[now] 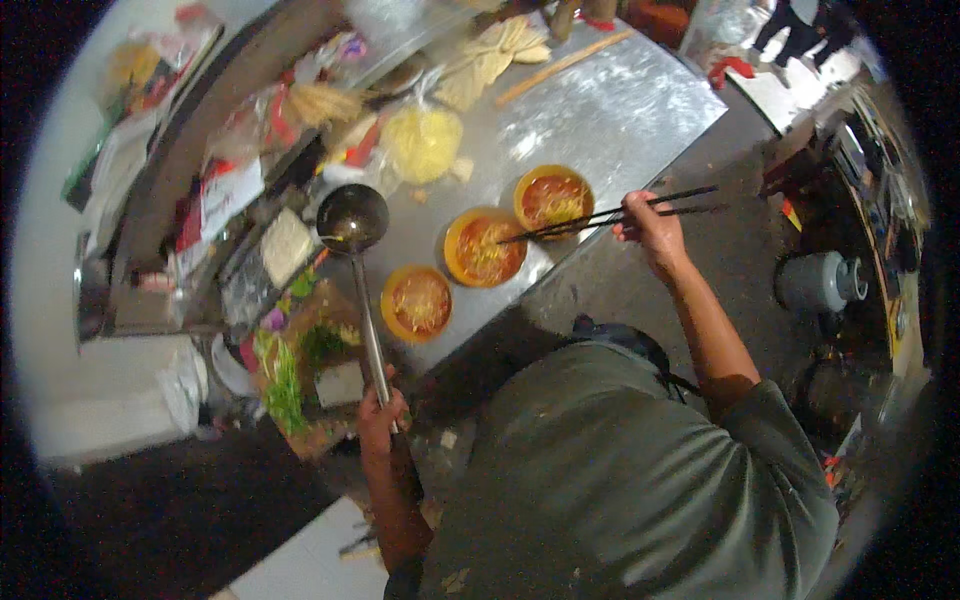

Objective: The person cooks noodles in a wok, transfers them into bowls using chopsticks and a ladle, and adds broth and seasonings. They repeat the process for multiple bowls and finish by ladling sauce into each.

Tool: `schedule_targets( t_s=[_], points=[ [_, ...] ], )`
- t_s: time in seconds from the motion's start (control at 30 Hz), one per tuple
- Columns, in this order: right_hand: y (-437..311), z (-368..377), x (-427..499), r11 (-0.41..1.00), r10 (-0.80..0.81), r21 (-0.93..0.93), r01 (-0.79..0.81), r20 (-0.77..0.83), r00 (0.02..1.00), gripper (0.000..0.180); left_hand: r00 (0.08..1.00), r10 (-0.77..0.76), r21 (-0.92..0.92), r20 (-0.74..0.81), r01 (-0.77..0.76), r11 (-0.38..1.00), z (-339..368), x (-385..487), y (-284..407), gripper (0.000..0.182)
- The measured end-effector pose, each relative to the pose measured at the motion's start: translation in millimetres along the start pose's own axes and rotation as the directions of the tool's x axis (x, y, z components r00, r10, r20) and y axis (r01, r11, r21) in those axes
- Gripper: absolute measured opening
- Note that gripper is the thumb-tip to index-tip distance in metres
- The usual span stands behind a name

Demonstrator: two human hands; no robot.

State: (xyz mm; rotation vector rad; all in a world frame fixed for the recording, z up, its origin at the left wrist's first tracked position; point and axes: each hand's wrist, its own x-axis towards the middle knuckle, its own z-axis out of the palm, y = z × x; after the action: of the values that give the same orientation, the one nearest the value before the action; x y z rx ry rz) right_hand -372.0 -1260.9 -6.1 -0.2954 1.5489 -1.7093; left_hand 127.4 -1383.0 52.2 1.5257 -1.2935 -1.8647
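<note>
My left hand [382, 411] grips the handle end of a long metal ladle [367, 322]. Its dark round bowl [352, 216] hangs over the left part of the steel table. In my right hand [651, 232] is a pair of long dark chopsticks [574, 223]. Their tips reach the middle yellow bowl [450, 262], which holds noodles in red broth [484, 259]. A second yellow bowl [519, 196] with red broth and noodles stands behind it to the right, under the chopsticks. The third yellow bowl [388, 319], with similar contents, sits nearer on the left, beside the ladle handle.
A bag of yellow food [421, 144] lies behind the bowls on the steel table [645, 97]. Farther back rest a wooden rolling pin [564, 67] and a cloth [487, 64]. Green vegetables [283, 382] lie at left on a wooden board [311, 444]. A gas cylinder [810, 281] stands right.
</note>
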Motion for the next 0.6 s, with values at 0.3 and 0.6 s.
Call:
schedule_targets(
  t_s=[0.3, 0.6],
  points=[
    [54, 33, 42, 0.961, 0.007, -0.277, 0.023, 0.107, 0.994, 0.038, 0.997, 0.017, -0.206, -0.073, -0.032, 0.978, -25, -41, -47, 0.059],
    [81, 64, 42, 0.998, 0.046, -0.041, -0.043, 0.087, 0.995, 0.038, 0.992, -0.091, -0.163, -0.093, 0.075, 0.984, -27, -47, -56, 0.059]
  ],
)
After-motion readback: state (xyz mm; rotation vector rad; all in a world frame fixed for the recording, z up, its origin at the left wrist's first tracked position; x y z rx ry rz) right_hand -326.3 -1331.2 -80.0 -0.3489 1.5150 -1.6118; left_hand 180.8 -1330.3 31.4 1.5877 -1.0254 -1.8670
